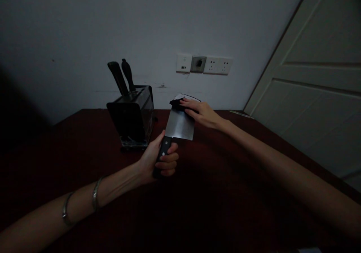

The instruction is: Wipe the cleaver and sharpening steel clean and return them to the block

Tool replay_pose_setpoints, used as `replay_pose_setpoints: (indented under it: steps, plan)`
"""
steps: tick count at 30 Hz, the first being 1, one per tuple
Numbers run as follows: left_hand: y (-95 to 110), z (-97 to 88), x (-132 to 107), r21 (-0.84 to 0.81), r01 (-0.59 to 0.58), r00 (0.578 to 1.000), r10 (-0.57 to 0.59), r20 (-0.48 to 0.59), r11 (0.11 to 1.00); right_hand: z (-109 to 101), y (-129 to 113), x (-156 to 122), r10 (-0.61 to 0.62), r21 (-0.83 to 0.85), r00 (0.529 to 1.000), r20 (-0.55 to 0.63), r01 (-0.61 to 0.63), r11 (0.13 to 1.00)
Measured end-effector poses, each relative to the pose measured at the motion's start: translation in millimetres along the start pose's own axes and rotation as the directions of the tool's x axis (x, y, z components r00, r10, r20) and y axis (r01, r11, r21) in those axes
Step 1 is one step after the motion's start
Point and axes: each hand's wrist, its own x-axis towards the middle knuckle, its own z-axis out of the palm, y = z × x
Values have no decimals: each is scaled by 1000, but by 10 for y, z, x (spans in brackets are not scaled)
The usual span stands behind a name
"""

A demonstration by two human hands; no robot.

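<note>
My left hand [158,159] is closed round the black handle of a cleaver [180,123], holding it above the dark red table [214,208] with the wide steel blade pointing away from me. My right hand [201,113] rests at the far end of the blade. Its fingers press a dark cloth [177,103] against the blade's tip. Two bracelets circle my left forearm.
A black knife block [132,117] stands on the table just left of the cleaver, with two black knife handles [122,76] sticking up from it. Wall sockets [204,64] sit on the grey wall behind. A pale door [318,83] is at the right.
</note>
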Motion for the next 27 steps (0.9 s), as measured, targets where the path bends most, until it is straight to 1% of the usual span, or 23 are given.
replay_pose_setpoints:
  steps: [3, 7, 9, 11, 13, 17, 19, 20, 21, 23, 27]
  plan:
    - [11, -44, -17, -13, -12, 1000, 12, -11, 1000, 109, -225, -127, -35, 17, 999, 27, 34, 999]
    - [6, -102, -34, -19, -61, 996, 59, -69, 998, 262, -608, -406, -139, 98, 983, 119, 128, 987]
    - [-16, -106, -45, -20, -70, 995, 68, -76, 997, 279, -686, -483, -167, 127, 976, 136, 150, 980]
    - [-49, -89, -59, -27, -47, 997, 45, -60, 999, 244, -638, -480, -167, 129, 976, 138, 149, 980]
    - [-87, -56, -76, -36, -7, 999, 5, -38, 999, 171, -483, -408, -134, 100, 983, 125, 122, 987]
    - [-159, 20, -118, -45, 61, 998, -61, 3, 997, 22, -102, -217, -31, 25, 998, 55, 30, 999]
    - [-185, 41, -142, -43, 81, 997, -81, 12, 996, -7, 0, -180, -3, 8, 1000, 27, 2, 1000]
    - [-195, 44, -154, -42, 88, 996, -87, 11, 995, -6, 12, -185, 1, 4, 1000, 24, -1, 1000]
    - [-203, 42, -165, -42, 93, 996, -93, 10, 995, 5, -5, -206, -1, 0, 1000, 25, 1, 1000]
    - [-211, 27, -179, -42, 101, 995, -101, 5, 994, 51, -122, -287, -23, 3, 999, 42, 23, 1000]
    - [-211, -28, -185, -46, 80, 996, -81, -37, 996, 180, -562, -528, -100, 84, 988, 115, 91, 992]
